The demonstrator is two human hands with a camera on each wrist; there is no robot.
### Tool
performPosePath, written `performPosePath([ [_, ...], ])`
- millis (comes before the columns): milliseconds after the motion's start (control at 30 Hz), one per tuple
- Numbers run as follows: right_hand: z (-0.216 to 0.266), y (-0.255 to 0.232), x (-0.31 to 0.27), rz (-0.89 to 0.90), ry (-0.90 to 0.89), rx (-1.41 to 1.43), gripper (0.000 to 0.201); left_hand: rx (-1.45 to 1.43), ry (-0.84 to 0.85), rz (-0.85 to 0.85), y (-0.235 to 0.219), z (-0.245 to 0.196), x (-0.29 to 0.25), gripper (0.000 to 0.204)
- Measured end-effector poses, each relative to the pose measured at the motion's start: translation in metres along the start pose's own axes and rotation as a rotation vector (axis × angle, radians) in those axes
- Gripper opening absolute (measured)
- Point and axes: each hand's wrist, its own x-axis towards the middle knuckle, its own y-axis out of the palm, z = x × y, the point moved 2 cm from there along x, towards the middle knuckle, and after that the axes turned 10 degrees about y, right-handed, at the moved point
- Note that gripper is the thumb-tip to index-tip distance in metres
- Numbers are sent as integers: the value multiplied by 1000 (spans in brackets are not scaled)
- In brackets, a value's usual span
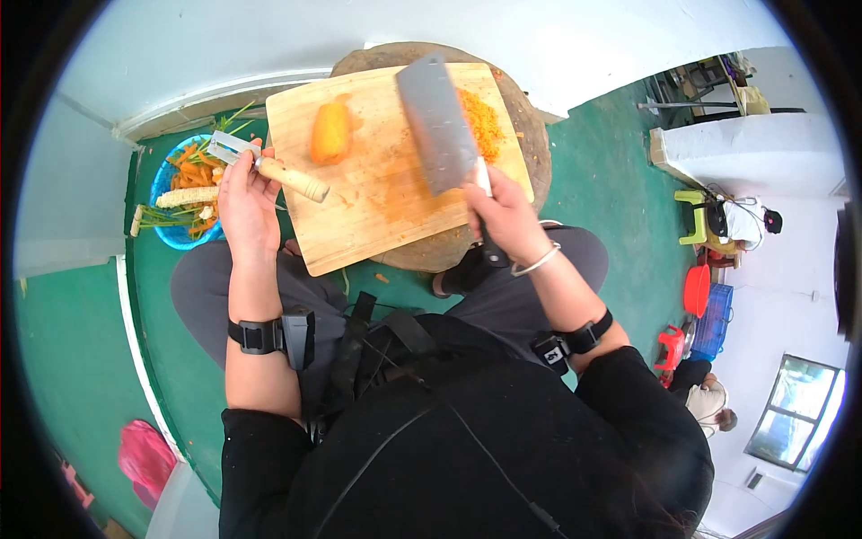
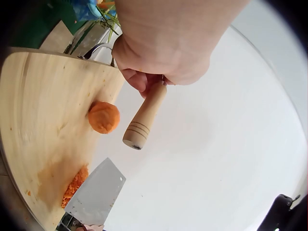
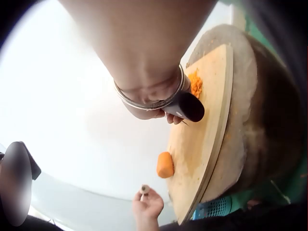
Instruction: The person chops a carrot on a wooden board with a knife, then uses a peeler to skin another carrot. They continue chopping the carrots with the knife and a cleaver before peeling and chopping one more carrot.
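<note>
My left hand (image 1: 248, 208) holds a peeler (image 1: 294, 180) by its neck, off the left side of the cutting board (image 1: 368, 216). Its wooden handle points over the board, and its metal head lies toward the basin. In my right hand (image 1: 510, 217) is a cleaver (image 1: 437, 126), gripped by its dark handle, with the broad blade tilted above the board. A thick piece of peeled carrot (image 1: 331, 132) lies on the board's left half. Finely chopped carrot (image 1: 485, 126) is heaped at the right, partly hidden by the blade in the head view.
The board rests on a round wooden stump (image 1: 536, 135). Left of it, a blue basin (image 1: 163, 178) holds orange peelings, green stalks and a corn cob (image 1: 187, 197). A white wall (image 1: 242, 54) rises behind. Stools, baskets and another person (image 1: 709, 400) are far right.
</note>
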Motion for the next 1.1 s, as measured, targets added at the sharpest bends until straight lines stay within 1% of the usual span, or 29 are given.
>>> performPosePath([
  [33, 0, 12, 5, -5, -3, 4, 12, 7, -9, 14, -1, 1, 0, 30],
  [100, 0, 32, 17, 89, 42, 153, 10, 6, -6, 17, -1, 1, -1, 31],
  [133, -2, 37, 23, 86, 39, 158, 10, 5, -3, 11, -1, 0, -1, 31],
  [200, -7, 42, 34, 34, 26, 198, 8, 1, 3, -3, 0, -3, -2, 31],
  [233, -9, 43, 35, 37, 23, 196, 8, -7, 9, -21, 0, -4, -2, 31],
  [333, -14, 30, 24, -186, 11, 221, 5, -8, 7, -24, 0, -7, -4, 31],
  [367, -15, 26, 16, -185, 11, 215, 5, -13, 8, -27, 0, -7, -4, 31],
  [433, -17, 17, -3, -207, -94, 134, 5, -2, 18, -26, -1, -7, -3, 31],
  [467, -20, 14, -13, -162, -84, 75, 5, -3, 16, -29, -1, -7, -3, 31],
  [500, -23, 14, -21, -164, -81, 75, 5, -9, 14, -16, -2, -7, -3, 31],
  [567, -26, 21, -37, 85, 13, 23, 5, -12, 7, 7, -1, -6, -3, 31],
  [600, -27, 25, -43, 105, 15, -40, 6, -16, -4, 16, -1, -5, -4, 32],
  [633, -29, 23, -42, 100, 12, -34, 6, -19, -13, 24, 0, -4, -4, 32],
  [733, -36, 14, -27, 150, 65, 65, 8, -13, 0, 19, 4, -4, -6, 32],
  [867, -35, -14, -8, -57, 35, 39, 5, 7, 3, -2, 6, -1, -9, 32],
  [967, -34, -37, -13, -220, -70, 60, 8, 38, -31, 48, 5, 1, -9, 32],
  [1000, -34, -42, -16, -315, -130, 63, 11, 40, -21, 30, 7, 0, -11, 32],
  [1033, -30, -52, -22, -380, -135, -22, 25, 41, -12, 11, 9, 0, -12, 32],
  [1100, -27, -64, -24, -641, -240, -286, 35, 39, -27, 39, 4, 3, -11, 32],
])
